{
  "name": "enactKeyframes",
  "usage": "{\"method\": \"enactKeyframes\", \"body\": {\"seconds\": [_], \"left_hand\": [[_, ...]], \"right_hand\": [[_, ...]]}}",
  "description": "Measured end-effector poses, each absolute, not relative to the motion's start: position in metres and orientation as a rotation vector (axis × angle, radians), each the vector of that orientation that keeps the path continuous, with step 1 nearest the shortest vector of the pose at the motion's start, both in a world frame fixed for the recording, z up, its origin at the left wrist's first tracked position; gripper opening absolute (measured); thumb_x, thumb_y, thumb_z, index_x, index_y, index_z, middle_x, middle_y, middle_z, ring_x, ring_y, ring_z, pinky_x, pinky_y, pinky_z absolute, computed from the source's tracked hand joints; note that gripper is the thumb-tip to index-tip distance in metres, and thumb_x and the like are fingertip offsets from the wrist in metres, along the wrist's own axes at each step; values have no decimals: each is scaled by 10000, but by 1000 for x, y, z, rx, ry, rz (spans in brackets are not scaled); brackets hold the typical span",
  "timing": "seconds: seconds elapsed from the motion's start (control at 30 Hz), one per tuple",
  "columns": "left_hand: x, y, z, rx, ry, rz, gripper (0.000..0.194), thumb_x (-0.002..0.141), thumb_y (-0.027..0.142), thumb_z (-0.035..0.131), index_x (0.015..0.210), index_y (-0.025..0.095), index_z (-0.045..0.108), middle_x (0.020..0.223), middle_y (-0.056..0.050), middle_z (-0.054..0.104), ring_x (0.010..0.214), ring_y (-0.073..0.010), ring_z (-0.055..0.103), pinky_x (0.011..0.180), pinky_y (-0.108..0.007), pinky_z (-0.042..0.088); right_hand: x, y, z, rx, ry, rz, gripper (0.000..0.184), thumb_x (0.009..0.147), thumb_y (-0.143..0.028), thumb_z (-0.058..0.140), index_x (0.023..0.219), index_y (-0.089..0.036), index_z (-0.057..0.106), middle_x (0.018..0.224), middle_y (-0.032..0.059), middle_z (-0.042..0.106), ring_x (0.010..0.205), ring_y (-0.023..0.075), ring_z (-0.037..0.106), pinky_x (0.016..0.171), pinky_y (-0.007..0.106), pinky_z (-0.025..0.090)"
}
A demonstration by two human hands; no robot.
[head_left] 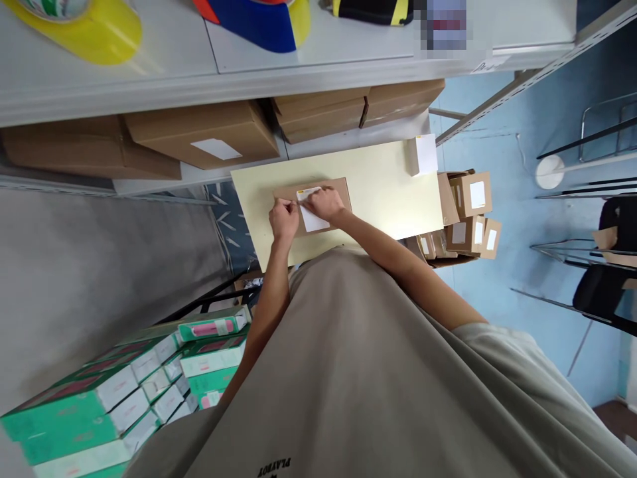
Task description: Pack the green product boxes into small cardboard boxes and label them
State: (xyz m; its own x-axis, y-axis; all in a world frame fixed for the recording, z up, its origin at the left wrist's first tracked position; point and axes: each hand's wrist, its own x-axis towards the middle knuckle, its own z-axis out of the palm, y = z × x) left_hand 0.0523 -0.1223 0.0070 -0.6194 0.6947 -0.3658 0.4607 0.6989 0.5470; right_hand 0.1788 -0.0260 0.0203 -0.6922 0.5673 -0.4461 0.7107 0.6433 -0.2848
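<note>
A brown cardboard box (341, 188) lies flat on a pale yellow board in front of me. On its top is a white label (314, 222) with a small yellow mark at its upper edge. My right hand (326, 203) is closed over the upper part of the label, with its fingertips pinched at the label's upper left. Beside the label's left edge, my left hand (284, 218) is also closed, thumb and fingers together over the box. What sits between the left fingertips is too small to make out. The two hands' fingertips nearly meet.
The pale yellow board (383, 199) carries a stack of white labels (424, 155) at its right end. An open carton (448, 199) of labelled boxes stands right of it. A shelf (164, 83) with tape rolls crosses above; green boxes (74, 418) are piled lower left.
</note>
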Motion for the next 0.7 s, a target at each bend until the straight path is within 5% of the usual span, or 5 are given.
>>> {"method": "enactKeyframes", "body": {"seconds": [0.2, 0.37, 0.47, 0.53, 0.7], "left_hand": [[51, -149, 11, 897, 2310, 496, 124, 1058, 307, 567, 1012, 249, 666, 1124, -137, 830, 1138, -305, 775, 1070, -421, 558], [58, -159, 14, 976, 2281, 467, 98, 1049, 277, 572, 1034, 240, 662, 1218, -177, 819, 1174, -313, 770, 1054, -402, 547], [55, -156, 15, 971, 2269, 466, 91, 1055, 275, 575, 1022, 248, 656, 1205, -168, 830, 1172, -316, 774, 1029, -392, 542], [50, -156, 15, 964, 2241, 485, 97, 1067, 297, 578, 1023, 258, 656, 1187, -151, 840, 1161, -313, 780, 1000, -382, 541], [41, -160, 12, 1022, 2171, 505, 116, 1076, 327, 572, 1047, 268, 668, 1181, -138, 845, 1157, -316, 787, 983, -384, 540]], "right_hand": [[152, -24, 8, 1503, 2389, -640, 625, 1241, -460, 321, 1209, -172, 875, 1152, 230, 862, 1093, 342, 837, 908, 424, 628], [160, -37, 12, 1305, 2499, -559, 556, 1234, -330, 309, 1317, -133, 823, 1241, 265, 840, 1160, 351, 824, 1017, 481, 630], [182, -59, 14, 1070, 2688, -486, 529, 1183, -196, 329, 1554, -40, 671, 1596, 326, 660, 1512, 399, 644, 1259, 579, 494], [198, -75, 12, 989, 2773, -505, 613, 1155, -169, 316, 1726, -42, 500, 1825, 262, 416, 1727, 378, 401, 1386, 564, 356], [206, -85, 2, 1039, 2780, -587, 750, 1182, -426, 336, 1812, -19, 326, 1900, 210, 229, 1804, 346, 202, 1469, 525, 191]]}}
